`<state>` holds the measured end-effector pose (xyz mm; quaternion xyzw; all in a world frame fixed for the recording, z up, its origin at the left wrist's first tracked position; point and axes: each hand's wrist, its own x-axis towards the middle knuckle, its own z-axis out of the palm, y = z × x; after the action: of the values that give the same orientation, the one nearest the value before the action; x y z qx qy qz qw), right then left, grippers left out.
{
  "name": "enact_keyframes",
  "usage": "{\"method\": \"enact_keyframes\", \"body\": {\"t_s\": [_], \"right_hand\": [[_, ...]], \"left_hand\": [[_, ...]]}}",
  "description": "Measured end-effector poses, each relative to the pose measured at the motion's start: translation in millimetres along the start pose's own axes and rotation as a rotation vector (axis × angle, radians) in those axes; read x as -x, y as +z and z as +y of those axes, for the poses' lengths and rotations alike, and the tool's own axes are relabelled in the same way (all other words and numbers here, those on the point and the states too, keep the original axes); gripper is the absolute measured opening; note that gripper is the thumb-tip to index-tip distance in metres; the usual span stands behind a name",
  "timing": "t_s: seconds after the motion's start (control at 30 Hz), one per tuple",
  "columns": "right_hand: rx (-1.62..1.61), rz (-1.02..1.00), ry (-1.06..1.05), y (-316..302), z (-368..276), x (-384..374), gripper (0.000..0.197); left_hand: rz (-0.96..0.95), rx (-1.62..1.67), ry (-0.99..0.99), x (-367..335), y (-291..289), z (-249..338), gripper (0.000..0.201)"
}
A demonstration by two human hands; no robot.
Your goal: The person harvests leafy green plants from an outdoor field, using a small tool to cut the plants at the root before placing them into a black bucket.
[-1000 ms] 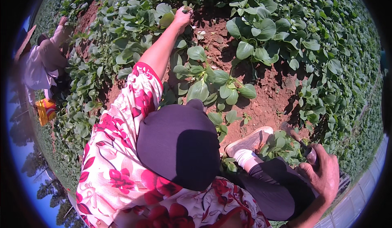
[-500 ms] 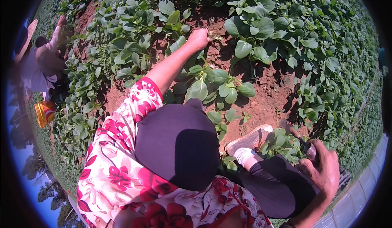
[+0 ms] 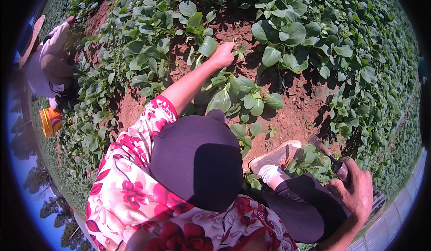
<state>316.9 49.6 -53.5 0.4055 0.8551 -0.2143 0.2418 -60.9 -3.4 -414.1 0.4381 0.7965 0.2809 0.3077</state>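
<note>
My left hand (image 3: 224, 55) is closed at a patch of bare reddish soil between leafy plants. A small green weed (image 3: 240, 52) with a thin stem shows at its fingertips. Beside that hand stands a broad-leaved plant (image 3: 208, 46), and below it grows a low leafy clump (image 3: 244, 93). At the lower right, my right hand (image 3: 357, 190) is wrapped around the handle of a trowel (image 3: 319, 145). The soil-coloured blade slants up and left, just above a small leafy plant (image 3: 310, 161) beside my shoe (image 3: 276, 154).
Dense green crop rows surround the bare soil (image 3: 296, 111). At the far left another person (image 3: 54, 64) bends over the plants, near a yellow and red bucket (image 3: 51, 120). A dark cap (image 3: 195, 161) covers part of the lower middle. Pale sheeting (image 3: 395, 210) runs along the lower right.
My left hand has drawn back slightly toward me, with the weed now showing at its fingertips. My right hand and the trowel have barely moved.
</note>
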Motion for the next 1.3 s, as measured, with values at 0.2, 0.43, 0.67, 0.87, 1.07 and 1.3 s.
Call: {"method": "enact_keyframes", "body": {"t_s": [0.2, 0.43, 0.67, 0.87, 1.07, 1.3], "right_hand": [[-0.018, -0.014, 0.015, 1, 3, 1, 0.052], [0.014, -0.003, -0.015, -2, -3, -1, 0.05], [-0.058, -0.043, 0.121, 1, -5, 2, 0.063], [-0.057, 0.016, 0.002, 8, -7, -5, 0.068], [-0.132, -0.015, 0.056, 10, -8, -9, 0.07], [-0.015, -0.006, 0.043, 12, -3, -10, 0.07]], "left_hand": [[0.143, 0.291, 0.022, 19, -7, 4, 0.021], [0.307, 0.227, 0.294, 32, -17, 3, 0.017], [0.029, 0.873, 0.007, 44, -43, 64, 0.008], [0.013, 0.334, 0.053, 50, -43, 32, 0.014], [0.236, 0.32, 0.17, 67, -53, 48, 0.019], [0.714, 0.447, -0.007, 87, -130, 24, 0.01]]}}
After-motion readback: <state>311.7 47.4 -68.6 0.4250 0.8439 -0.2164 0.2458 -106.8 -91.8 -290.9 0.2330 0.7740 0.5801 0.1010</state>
